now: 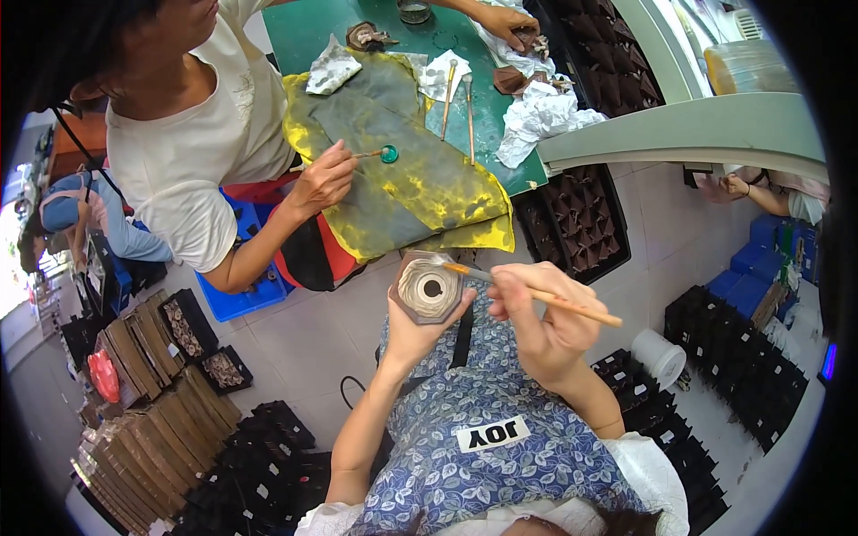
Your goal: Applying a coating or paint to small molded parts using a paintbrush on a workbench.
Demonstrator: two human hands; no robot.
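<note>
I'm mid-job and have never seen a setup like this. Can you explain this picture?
There is no machine here, just a person's bare hands, seen from above by a wide fisheye camera on their head, so straight edges bend toward the rim. The left hand holds a brown, angular piece with a pale ringed inside and a central hole. The right hand holds a brush, its tip at the piece's rim. Beyond, a green table bears a yellow-and-grey cloth, more brushes and crumpled white paper. A co-worker sits alongside.
</note>
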